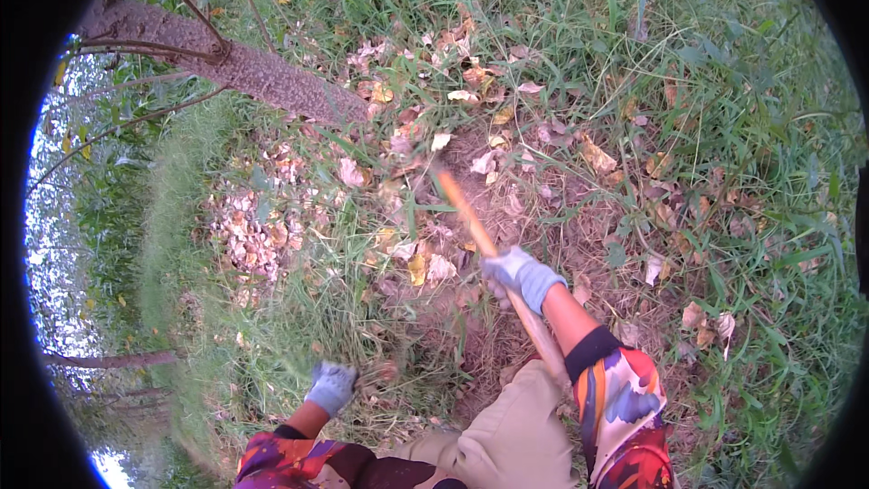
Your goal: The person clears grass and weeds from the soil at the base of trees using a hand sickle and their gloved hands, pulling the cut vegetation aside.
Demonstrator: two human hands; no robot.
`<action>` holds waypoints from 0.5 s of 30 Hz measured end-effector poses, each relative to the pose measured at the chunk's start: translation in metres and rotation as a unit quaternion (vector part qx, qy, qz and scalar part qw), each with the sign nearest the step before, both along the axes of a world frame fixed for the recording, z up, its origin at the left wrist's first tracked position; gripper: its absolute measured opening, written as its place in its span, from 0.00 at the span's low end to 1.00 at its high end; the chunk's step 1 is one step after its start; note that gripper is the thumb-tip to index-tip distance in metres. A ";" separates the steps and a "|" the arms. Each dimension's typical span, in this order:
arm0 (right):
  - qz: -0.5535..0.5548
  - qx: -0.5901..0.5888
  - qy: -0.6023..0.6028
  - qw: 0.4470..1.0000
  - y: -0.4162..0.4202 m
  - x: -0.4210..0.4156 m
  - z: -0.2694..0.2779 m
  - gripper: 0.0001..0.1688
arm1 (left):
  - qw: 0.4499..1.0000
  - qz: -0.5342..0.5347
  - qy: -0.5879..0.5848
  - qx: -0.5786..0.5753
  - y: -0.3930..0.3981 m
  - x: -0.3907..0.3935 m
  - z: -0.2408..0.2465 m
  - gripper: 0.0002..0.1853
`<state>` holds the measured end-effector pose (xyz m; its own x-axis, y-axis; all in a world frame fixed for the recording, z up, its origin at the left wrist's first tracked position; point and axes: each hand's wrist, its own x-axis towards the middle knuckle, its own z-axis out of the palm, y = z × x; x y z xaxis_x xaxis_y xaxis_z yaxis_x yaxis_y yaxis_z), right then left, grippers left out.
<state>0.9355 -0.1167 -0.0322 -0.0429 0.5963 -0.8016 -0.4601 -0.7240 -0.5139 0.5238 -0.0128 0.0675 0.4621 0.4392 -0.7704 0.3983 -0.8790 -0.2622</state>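
My right hand (523, 278), in a pale knit work glove, is wrapped around the wooden handle (468, 214) of a long-handled tool. The handle slants from beside my trouser leg up toward the leaf litter. Its far end is blurred, so the kind of tool head cannot be told. Low on the left, my left hand (331, 387), also gloved, has its fingers curled beside tufts of grass (333, 326). Whether it grips some blades is hidden. Dry fallen leaves (441, 268) and cut-looking straw (502, 333) cover the soil between the hands.
A tree trunk (292, 85) with thin bare branches (156, 47) leans in from the upper left. Taller grass (747, 115) stands along the right and top. My legs in beige trousers (512, 428) are at the bottom. A second trunk (108, 360) shows at the left rim.
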 end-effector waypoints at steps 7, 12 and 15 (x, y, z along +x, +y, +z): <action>0.219 0.097 -0.130 0.962 -0.084 -0.048 0.015 0.16 | 0.967 -0.214 -0.137 0.037 0.034 0.213 -0.027 0.21; 0.185 0.041 -0.007 0.982 -0.109 -0.047 0.011 0.22 | 0.956 -0.042 -0.288 -0.016 0.081 0.275 -0.067 0.47; 0.162 0.098 -0.182 0.965 -0.108 -0.046 0.011 0.20 | 0.948 0.079 -0.306 -0.032 0.131 0.249 -0.124 0.59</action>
<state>0.8893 -0.2245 -0.0208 0.0103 0.7411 -0.6713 0.0120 -0.6714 -0.7410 0.7726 0.1183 -0.0567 0.7630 0.5019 -0.4073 0.5870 -0.8019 0.1115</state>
